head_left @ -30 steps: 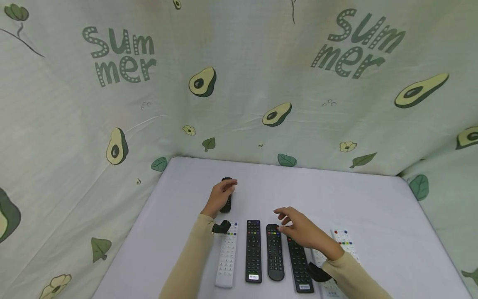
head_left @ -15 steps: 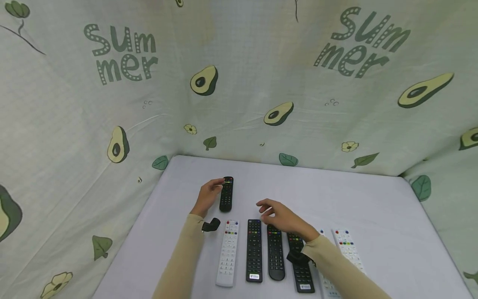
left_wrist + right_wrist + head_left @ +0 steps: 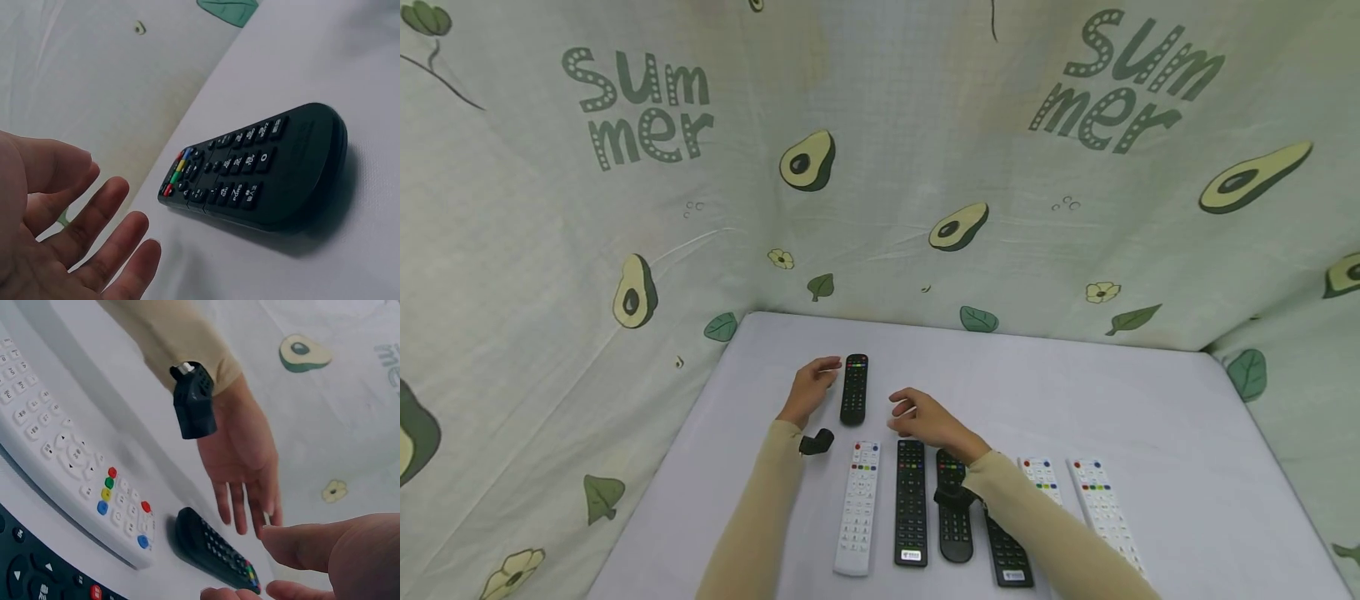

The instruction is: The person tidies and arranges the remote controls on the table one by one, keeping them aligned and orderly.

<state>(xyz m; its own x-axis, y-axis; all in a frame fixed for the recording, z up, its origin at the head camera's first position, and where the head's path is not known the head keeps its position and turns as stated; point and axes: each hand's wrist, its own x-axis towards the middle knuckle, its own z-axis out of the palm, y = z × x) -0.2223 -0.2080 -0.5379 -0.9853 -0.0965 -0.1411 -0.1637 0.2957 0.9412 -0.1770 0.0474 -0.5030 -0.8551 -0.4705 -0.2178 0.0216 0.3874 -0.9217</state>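
Observation:
A small black remote control (image 3: 853,390) with coloured buttons lies lengthwise on the white table, behind a row of others. My left hand (image 3: 809,387) is just left of it, fingers relaxed and apart from it. In the left wrist view, its fingers spread beside the remote's far end, holding nothing. My right hand (image 3: 927,418) hovers to the right of the same remote, fingers loosely bent, above the far end of a black remote with a white label (image 3: 910,504). The right wrist view has my right thumb (image 3: 306,544) close over the small remote, with the left hand beyond.
A white remote (image 3: 856,512) stands leftmost in the front row. A rounded black remote (image 3: 955,537), another labelled black one (image 3: 1011,557) and two white remotes, one inner (image 3: 1039,477) and one outermost (image 3: 1107,510), continue rightward, partly under my right forearm. A printed curtain (image 3: 880,167) surrounds the table (image 3: 1180,433).
My left hand has drawn back leftward off the small black remote, which stays in place. My right hand has moved left and slightly away from me, towards that remote.

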